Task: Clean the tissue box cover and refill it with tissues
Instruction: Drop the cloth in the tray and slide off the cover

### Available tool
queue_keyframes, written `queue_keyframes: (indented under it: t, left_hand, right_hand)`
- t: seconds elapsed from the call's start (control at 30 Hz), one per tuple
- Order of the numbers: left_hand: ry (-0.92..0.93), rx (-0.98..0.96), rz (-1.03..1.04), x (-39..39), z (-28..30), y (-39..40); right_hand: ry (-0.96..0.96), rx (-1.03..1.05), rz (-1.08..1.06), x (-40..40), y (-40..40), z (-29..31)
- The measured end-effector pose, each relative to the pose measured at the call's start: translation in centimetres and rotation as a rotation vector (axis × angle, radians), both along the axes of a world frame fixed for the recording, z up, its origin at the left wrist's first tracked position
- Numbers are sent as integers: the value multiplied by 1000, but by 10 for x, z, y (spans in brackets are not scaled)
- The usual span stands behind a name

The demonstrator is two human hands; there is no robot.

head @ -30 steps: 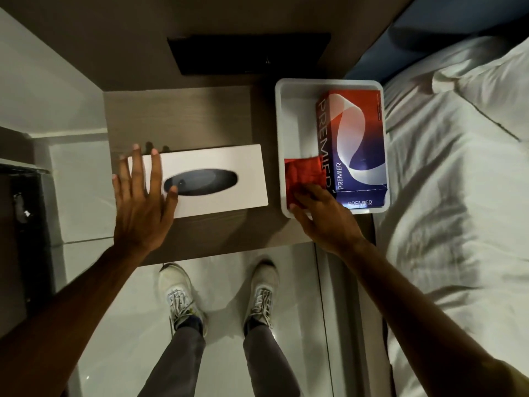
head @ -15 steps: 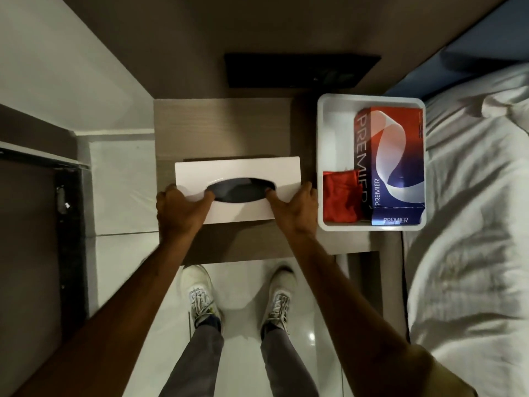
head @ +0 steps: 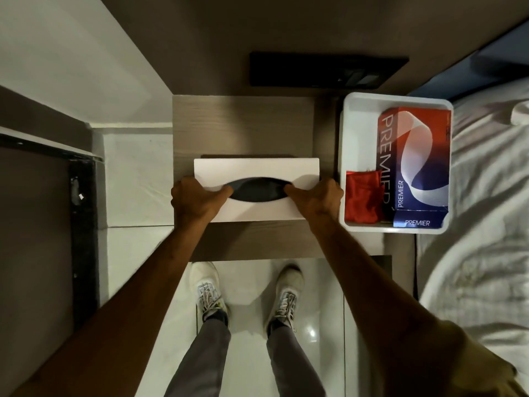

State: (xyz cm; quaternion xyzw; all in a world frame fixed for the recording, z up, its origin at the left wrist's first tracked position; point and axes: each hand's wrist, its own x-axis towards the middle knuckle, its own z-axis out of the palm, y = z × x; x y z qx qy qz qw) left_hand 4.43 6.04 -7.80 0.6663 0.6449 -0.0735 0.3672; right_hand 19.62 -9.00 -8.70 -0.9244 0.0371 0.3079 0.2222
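Observation:
A white tissue box cover with a dark oval slot lies on the wooden bedside table. My left hand grips its left end, thumb at the slot's left tip. My right hand grips its right end, thumb at the slot's right tip. To the right, a white tray holds a red and blue PREMIER tissue box and a red cloth.
A bed with a white sheet lies along the right. A dark panel is on the wall behind the table. My two white shoes stand on the glossy floor below the table's front edge.
My right hand left the red cloth in the tray and came to the cover's right end. My left hand went from lying flat on the cover to gripping its left end.

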Motion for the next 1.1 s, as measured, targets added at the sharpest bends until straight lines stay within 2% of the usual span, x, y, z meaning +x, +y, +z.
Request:
queue_keyframes:
  t: [0.53,0.73,0.93,1.1]
  left_hand:
    - [-148,-134,-23,4,19,8]
    - [-62,-146,-60,-13,37,3]
    - [-31,-232,-3,-77,49,-56]
    - [-77,-197,65,-85,36,-77]
  right_hand:
    - [62,95,-146,3,-4,-1]
    - [-62,143,4,-26,-32,48]
    - [114,62,84,-84,-82,58]
    - [89,64,71,-89,-81,40]
